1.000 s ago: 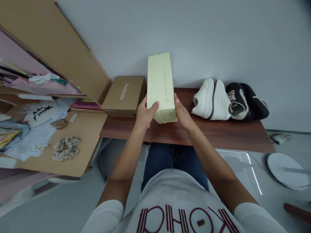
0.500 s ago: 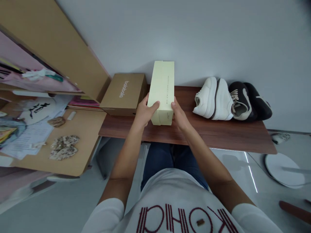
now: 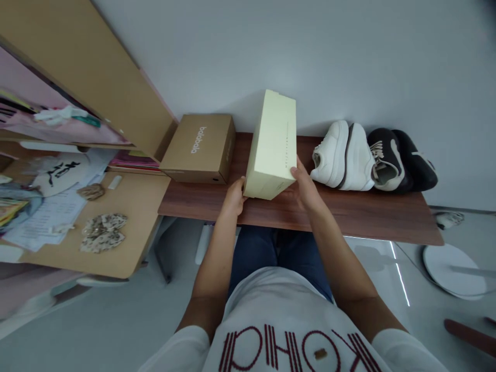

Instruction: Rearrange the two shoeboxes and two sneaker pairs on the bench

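Observation:
A long pale yellow box [image 3: 274, 144] is tilted up over the dark wooden bench [image 3: 349, 212], its far end leaning towards the wall. My left hand [image 3: 234, 197] grips its near left corner from below. My right hand [image 3: 305, 186] holds its near right side. A brown cardboard shoebox [image 3: 199, 149] with white lettering lies closed on the bench just left of the yellow box.
A pair of white sneakers [image 3: 341, 156] and a pair of dark sneakers [image 3: 401, 160] stand on the bench to the right. A light wooden desk [image 3: 127, 217] with papers and patterned cloth sits at left. A white round base [image 3: 453, 268] lies on the floor at right.
The yellow box has shifted to the right and tipped onto its edge. My left hand has slid from its side to under its near corner.

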### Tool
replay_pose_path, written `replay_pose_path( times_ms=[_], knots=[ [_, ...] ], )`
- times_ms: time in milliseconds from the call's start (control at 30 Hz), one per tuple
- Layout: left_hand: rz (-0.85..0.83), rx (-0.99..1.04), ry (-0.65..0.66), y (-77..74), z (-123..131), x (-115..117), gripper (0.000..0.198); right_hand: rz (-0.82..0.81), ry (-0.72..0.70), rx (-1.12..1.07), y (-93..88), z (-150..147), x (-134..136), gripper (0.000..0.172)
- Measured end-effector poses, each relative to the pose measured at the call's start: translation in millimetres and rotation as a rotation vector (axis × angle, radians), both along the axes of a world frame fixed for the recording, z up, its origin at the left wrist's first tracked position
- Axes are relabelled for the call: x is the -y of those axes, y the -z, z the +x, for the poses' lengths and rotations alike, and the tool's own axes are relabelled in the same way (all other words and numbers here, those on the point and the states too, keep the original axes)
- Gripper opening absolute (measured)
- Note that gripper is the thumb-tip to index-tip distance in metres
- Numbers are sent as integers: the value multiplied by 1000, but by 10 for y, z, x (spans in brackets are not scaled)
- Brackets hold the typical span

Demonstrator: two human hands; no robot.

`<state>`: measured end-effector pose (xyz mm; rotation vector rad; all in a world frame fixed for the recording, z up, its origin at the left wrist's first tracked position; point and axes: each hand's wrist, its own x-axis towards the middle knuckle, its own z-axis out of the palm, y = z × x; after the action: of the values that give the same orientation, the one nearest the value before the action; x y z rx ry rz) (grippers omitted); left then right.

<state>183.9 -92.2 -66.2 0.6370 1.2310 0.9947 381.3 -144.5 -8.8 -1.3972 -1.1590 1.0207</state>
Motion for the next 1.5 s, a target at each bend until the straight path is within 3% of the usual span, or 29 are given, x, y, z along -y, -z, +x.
replay_pose_path(
  times_ms=[133, 300, 400, 533, 1067, 1267, 1500],
  knots=[
    [16, 60, -52, -36, 36, 93, 47, -36, -21, -103, 11, 167, 78, 83],
    [232, 118, -105, -308, 5, 208, 61, -32, -14, -219, 95, 211, 181, 82],
    [357, 39, -134, -448, -17, 202, 66, -51, 26, -257, 191, 156, 196, 78],
    [420, 16, -186, -511, -58, 131, 70, -39, 69, -321, 315, 71, 148, 65],
    [431, -47, -221, -380, -133, -23, 61, -139, 67, -385, 707, -89, 19, 60],
    [511, -124, -232, -190, -113, -52, 62, -142, 129, -386, 768, -107, -13, 58],
    [601, -217, -264, 33, -122, -69, 64, -158, 149, -359, 718, -131, -67, 63]
  ],
)
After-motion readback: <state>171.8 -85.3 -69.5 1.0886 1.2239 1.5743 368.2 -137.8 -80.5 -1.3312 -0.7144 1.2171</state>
